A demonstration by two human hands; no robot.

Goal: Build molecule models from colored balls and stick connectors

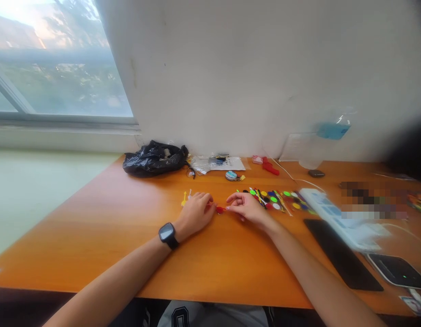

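Between my two hands, just above the desk, is a small red plastic piece with a rounded part and a thin end. My left hand, wearing a black watch, has its fingers bent and closed at the piece's left side; the fingertips are partly hidden. From the right, the thumb and forefinger of my right hand pinch the thin end. A yellow arrow-shaped piece and a white one lie just beyond my left hand. Coloured discs and thin arrow sticks sit in rows past my right hand.
Along the wall lie a black plastic bag, clear packets, a small round tin and a red tool. To the right are a white power strip with a cable, a dark flat pad and a black-topped device.
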